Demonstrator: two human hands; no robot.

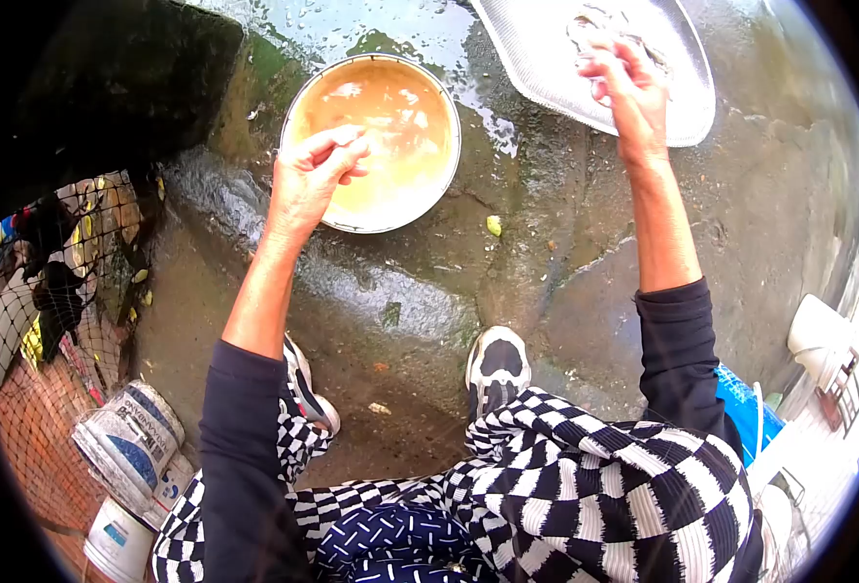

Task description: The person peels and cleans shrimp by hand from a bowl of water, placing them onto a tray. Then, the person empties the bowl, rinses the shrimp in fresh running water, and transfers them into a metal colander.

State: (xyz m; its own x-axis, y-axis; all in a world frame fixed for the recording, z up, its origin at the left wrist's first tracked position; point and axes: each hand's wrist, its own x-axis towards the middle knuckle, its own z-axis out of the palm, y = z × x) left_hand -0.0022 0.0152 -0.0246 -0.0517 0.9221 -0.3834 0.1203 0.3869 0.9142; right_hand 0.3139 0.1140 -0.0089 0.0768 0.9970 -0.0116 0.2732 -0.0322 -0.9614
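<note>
My left hand [320, 173] is over the near left part of a round basin [452, 185] of cloudy orange-brown water. Its thumb and fingertips are pressed together, and whatever may be between them is too small to make out. To the right, my right hand [631, 92] hangs over a white mesh basket [536, 83], fingers bent but apart, slightly blurred. Some small greyish pieces [592, 24] lie in the basket, partly behind that hand; their kind is unclear.
Wet concrete ground [585, 223] surrounds my shoes [499, 364]. Black netting [55, 282] and stacked white buckets [130, 437] are at left, with a dark block [118, 78] above. At right are a white bucket [818, 335] and a blue bag [740, 403].
</note>
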